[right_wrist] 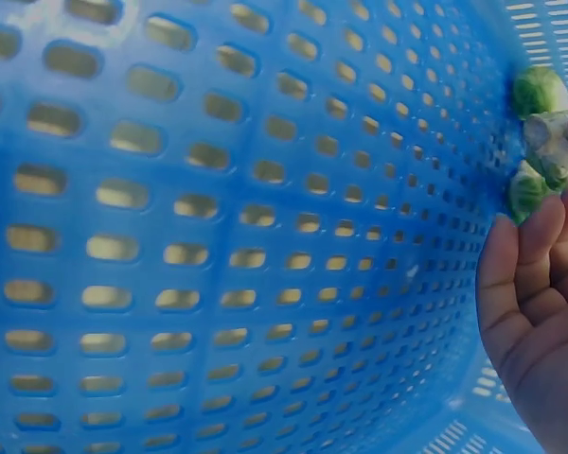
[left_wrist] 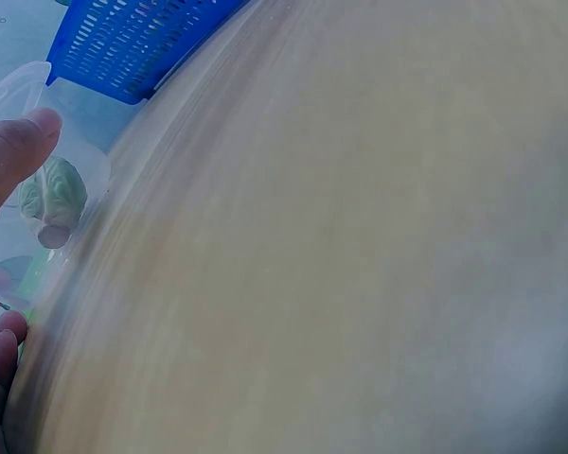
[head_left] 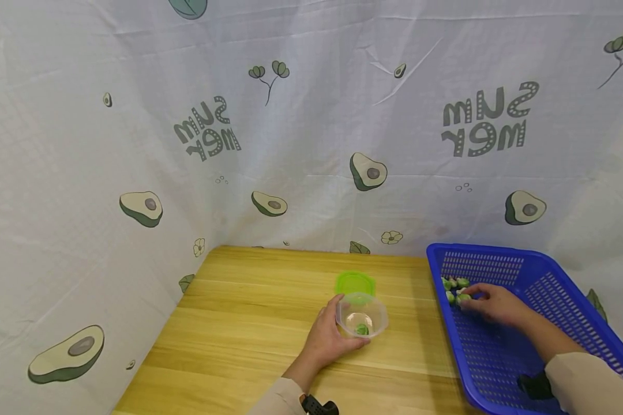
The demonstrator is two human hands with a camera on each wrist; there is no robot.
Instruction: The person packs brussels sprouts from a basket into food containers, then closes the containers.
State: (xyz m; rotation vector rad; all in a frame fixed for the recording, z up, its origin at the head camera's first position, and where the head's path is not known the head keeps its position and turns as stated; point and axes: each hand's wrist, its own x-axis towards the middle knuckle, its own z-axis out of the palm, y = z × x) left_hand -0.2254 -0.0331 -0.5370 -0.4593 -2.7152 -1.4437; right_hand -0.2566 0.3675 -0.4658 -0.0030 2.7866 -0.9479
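A clear plastic tub [head_left: 378, 318] is gripped at its side by my left hand [head_left: 323, 341], the thumb at the near rim. One green Brussels sprout [head_left: 361, 329] lies inside it; the left wrist view shows that sprout [left_wrist: 53, 197] through the wall, with my thumb [left_wrist: 19, 151] in front. On the right, my right hand [head_left: 500, 306] reaches into a blue basket [head_left: 542, 276] and pinches a Brussels sprout [head_left: 464, 298] between thumb and fingertips. Several more Brussels sprouts [head_left: 450, 297] lie around it by the basket's left wall.
Behind the tub, a green lid [head_left: 355, 281] lies on the wooden table [head_left: 249, 311]. The tall perforated wall [right_wrist: 218, 189] of the basket fills most of the right wrist view. A patterned white cloth [head_left: 311, 132] hangs along the table's back and left.
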